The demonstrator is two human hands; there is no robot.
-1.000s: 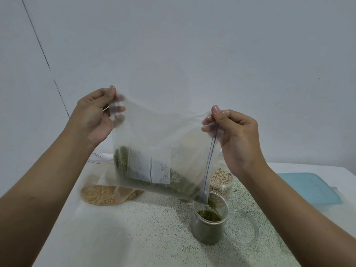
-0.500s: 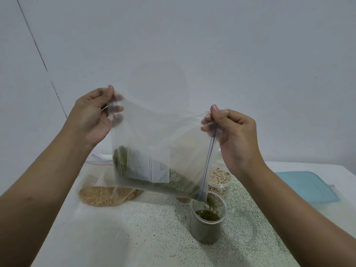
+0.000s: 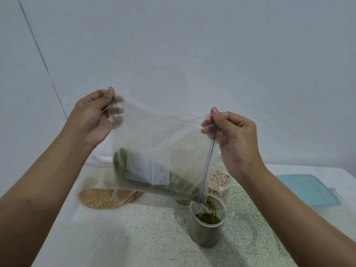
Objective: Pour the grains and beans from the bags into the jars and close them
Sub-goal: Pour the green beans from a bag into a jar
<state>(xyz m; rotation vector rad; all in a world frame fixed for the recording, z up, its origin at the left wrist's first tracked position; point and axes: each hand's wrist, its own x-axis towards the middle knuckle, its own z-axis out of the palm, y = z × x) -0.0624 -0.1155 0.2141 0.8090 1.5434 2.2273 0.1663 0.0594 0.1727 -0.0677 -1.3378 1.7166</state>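
Over the round jar (image 3: 207, 231), left hand (image 3: 92, 118) and right hand (image 3: 238, 136) pinch a filmy bag (image 3: 163, 143).

Both forearms reach forward and up from the lower corners. The left hand (image 3: 92, 118) is the higher one, thumb and fingers pinching a corner of the bag (image 3: 163, 143). The right hand (image 3: 237, 137), slightly lower, pinches the opposite corner with curled fingers.

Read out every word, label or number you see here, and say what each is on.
"Date": printed sideways on the white write-on panel of the clear zip bag.
Small round symbols beside it: too small and blurred to read.
Nothing else shows text.
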